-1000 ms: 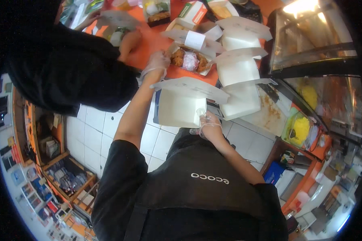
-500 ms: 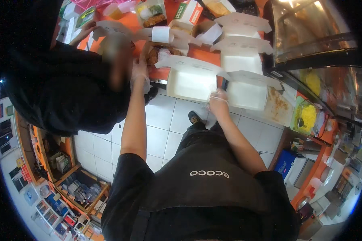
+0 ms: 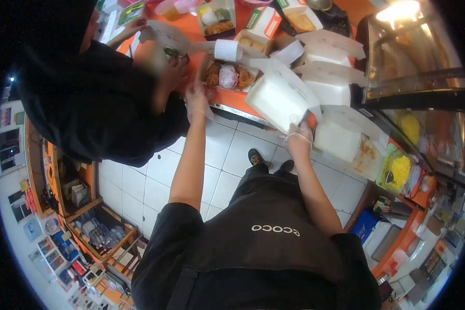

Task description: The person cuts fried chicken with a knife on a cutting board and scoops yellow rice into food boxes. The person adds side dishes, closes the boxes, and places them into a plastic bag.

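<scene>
My left hand (image 3: 197, 102), in a clear plastic glove, is at the near left corner of a paper box (image 3: 226, 91). Its thumb and fingers look apart; whether they touch the box is unclear. Inside that box are pieces of fried chicken (image 3: 212, 75) and a white wrapped bundle (image 3: 228, 76). My right hand (image 3: 300, 140), also gloved, grips the near right corner of an empty white takeaway box (image 3: 276, 102). This box is tilted, its lid raised, and part of it juts past the counter edge.
On the left a co-worker's hand (image 3: 175, 75) works over another box. More open white boxes (image 3: 341, 137) line the right, beside a tub of yellow shreds (image 3: 397, 170) and a glass-sided warmer (image 3: 413, 57). A filled box (image 3: 216, 32) stands farther back on the orange counter.
My right hand has shifted and turned the empty white box to the right, away from the chicken box, whose contents now show more fully. The whole view has shifted somewhat.
</scene>
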Demonstrator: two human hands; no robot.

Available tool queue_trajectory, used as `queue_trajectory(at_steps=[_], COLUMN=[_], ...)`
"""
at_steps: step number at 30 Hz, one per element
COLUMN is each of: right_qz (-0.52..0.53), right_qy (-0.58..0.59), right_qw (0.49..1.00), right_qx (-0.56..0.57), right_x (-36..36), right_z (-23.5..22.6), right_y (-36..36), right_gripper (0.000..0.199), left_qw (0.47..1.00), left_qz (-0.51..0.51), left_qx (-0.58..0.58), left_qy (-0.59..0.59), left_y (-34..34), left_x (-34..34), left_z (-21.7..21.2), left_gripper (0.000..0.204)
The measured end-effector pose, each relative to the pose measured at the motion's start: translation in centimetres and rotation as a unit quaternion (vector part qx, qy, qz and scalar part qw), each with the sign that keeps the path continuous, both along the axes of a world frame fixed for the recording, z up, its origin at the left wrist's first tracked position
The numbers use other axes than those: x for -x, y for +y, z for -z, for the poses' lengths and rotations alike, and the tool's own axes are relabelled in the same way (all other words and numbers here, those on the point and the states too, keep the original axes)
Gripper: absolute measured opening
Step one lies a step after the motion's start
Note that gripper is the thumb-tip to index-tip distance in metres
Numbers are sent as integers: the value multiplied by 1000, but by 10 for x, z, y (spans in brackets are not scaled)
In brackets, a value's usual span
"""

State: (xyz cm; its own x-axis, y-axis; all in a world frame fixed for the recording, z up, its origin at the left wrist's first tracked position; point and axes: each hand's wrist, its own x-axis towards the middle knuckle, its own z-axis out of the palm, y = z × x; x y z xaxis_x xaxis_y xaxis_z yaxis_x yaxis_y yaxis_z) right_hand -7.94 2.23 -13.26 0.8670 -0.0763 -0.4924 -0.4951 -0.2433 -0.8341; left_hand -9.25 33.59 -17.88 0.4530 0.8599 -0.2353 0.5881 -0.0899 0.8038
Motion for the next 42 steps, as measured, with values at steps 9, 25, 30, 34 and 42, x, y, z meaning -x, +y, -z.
queue_trajectory(at_steps=[9,25,30,34,42], right_qz=[-9,-157,-184,-113,-160], right_qy=[30,34,-17,23,52], right_qw=[991,966,965,963,956], right_qx=[-127,-205,-184,-244,-238], right_x=[40,62,52,51,53], right_z=[27,-60,-76,-77,-86], right_y=[-37,-84,-90,-83,-52], right_gripper=[42,29,41,56,72], left_qw=[947,944,954,957,967], left_qz=[24,144,224,230,189], left_qx=[195,237,131,111,108], left_qy=[-256,-179,-148,-142,-135], left_y=[-86,-142,-146,-156,-156], left_x=[72,128,133,135,168], left_z=[22,36,35,30,53], left_gripper=[43,34,38,37,33])
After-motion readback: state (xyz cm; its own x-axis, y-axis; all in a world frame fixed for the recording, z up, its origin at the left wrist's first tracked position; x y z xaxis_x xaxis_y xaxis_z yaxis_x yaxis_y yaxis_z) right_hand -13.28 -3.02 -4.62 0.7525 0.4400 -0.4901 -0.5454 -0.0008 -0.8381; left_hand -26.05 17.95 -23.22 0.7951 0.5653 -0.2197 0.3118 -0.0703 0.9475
